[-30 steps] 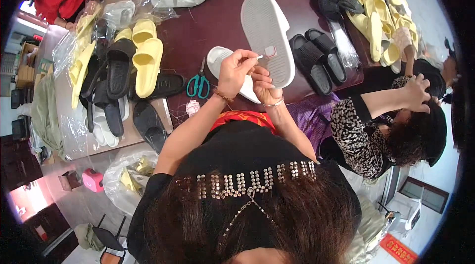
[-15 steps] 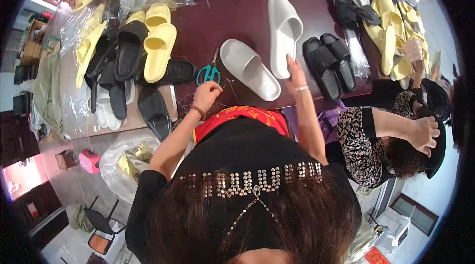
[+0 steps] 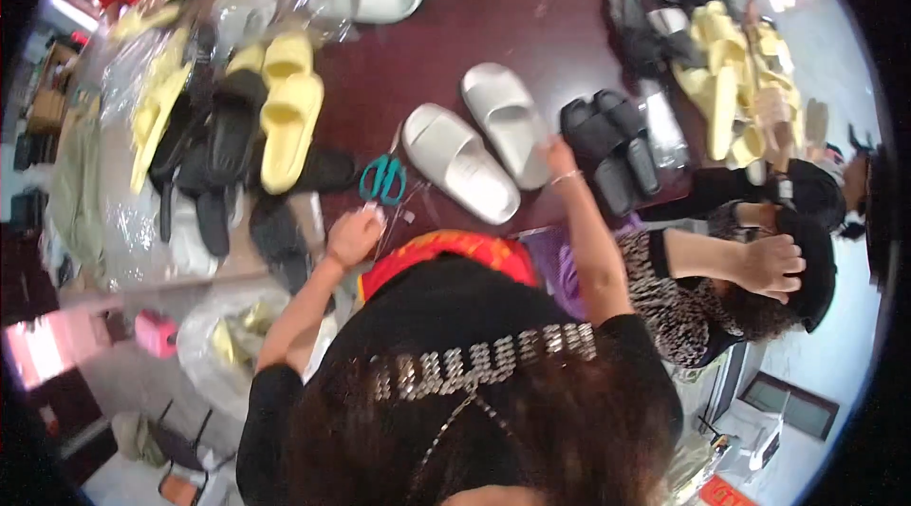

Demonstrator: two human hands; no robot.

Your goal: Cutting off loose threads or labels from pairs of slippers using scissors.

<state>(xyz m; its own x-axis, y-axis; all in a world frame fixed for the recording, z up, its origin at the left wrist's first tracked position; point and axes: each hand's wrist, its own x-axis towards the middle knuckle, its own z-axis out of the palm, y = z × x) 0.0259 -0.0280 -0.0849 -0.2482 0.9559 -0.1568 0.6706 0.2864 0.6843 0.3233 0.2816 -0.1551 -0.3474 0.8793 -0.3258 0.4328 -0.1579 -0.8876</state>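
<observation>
Scissors [image 3: 382, 179] just beside left hand [image 3: 355, 234], closed on something small | right hand [image 3: 558, 158] touching grey slipper [image 3: 511, 122], grip unclear

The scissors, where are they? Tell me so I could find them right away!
Start at the big dark red table covered in slippers. Near its front edge lie two pale grey slippers; look just to their left, beside the black slippers. The scissors sit there, just above the person's left hand, and they are the only thing with bright teal loop handles.
</observation>
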